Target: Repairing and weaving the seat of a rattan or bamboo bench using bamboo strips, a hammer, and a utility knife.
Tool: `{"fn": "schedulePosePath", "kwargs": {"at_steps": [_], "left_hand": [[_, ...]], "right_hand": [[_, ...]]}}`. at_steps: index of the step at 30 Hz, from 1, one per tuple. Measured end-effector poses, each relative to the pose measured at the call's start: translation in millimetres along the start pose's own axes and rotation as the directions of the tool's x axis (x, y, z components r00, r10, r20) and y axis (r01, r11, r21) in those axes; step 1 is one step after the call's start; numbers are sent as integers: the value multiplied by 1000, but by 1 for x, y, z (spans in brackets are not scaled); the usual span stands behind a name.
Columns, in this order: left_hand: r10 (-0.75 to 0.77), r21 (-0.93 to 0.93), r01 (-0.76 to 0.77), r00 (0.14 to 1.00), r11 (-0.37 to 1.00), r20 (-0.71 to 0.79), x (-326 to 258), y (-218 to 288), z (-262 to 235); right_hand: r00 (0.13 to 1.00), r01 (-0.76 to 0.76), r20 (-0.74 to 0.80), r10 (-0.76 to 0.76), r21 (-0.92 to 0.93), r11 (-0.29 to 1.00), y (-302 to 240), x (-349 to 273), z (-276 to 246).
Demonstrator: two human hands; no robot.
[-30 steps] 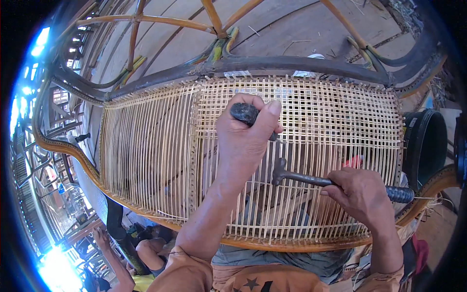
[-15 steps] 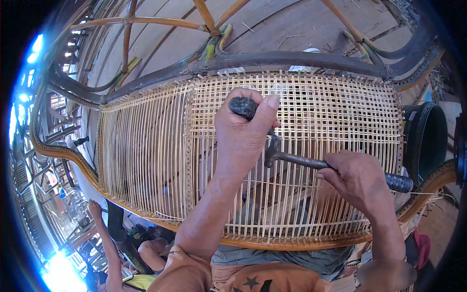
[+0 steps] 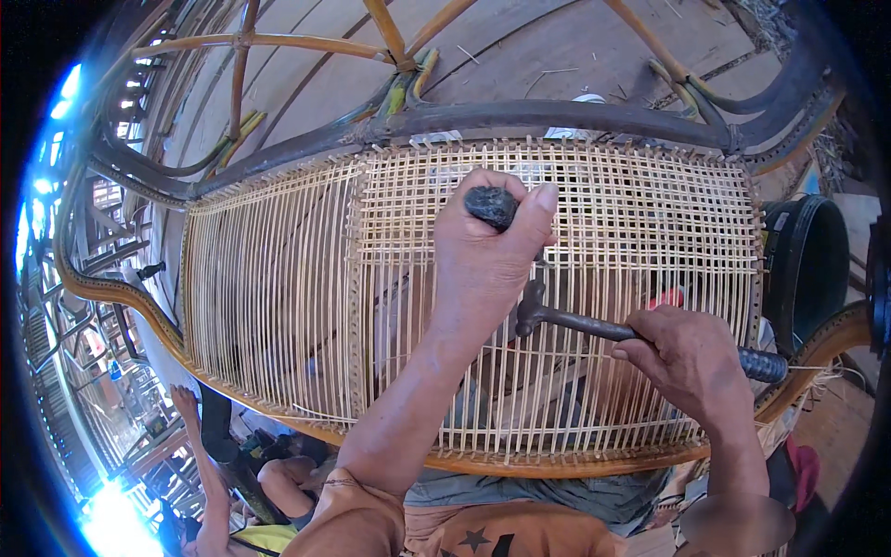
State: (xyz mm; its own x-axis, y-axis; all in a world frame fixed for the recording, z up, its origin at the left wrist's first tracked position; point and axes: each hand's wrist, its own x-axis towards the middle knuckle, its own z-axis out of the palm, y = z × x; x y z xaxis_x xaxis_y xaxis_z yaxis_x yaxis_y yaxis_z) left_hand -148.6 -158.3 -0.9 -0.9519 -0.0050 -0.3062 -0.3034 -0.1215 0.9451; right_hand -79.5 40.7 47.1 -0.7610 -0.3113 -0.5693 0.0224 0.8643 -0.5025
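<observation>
Since half a second ago the hammer (image 3: 594,325) has come a little lower and its head now stands just under the left hand (image 3: 487,255); one second ago it was lower still, so it swings up and down in short strokes. The left hand has hardly shifted.

The left hand is closed as a fist around a dark tool (image 3: 490,206), of which only the rounded top shows above the thumb; the working end is hidden by the hand, so I cannot tell its shape. The right hand (image 3: 687,362) is clamped on the hammer handle, near its dark grip end. The two hands are apart, with the hammer head close to the left fist.

Both work over the cane panel (image 3: 408,278), which is stretched in the curved frame (image 3: 557,116) and lies in front of the person, across the lap. On the left side of the panel only the long strands run; on the right they are already crossed into a grid.

I judge the cane to be light and springy but easy to crack or split, so blows should be small. The hammer looks like metal and heavy at the head; a hold far back on the handle gives swing, nearer the head gives control. The frame seems stiff, the best place to hold the piece.

A black bucket (image 3: 807,269) stands at the right.
</observation>
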Motion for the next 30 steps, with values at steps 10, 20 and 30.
{"fn": "schedulePosePath", "kwargs": {"at_steps": [10,20,30], "left_hand": [[38,69,-37,999,997,-6,-1,0,5],[30,24,-31,999,999,37,-5,7,10],[113,38,-117,989,992,95,-11,-20,1]], "right_hand": [[999,33,-10,-33,-11,999,9,-1,1],[999,8,-31,-8,-3,1000,11,-10,3],[998,52,-30,-53,-26,998,12,-12,-5]]}}
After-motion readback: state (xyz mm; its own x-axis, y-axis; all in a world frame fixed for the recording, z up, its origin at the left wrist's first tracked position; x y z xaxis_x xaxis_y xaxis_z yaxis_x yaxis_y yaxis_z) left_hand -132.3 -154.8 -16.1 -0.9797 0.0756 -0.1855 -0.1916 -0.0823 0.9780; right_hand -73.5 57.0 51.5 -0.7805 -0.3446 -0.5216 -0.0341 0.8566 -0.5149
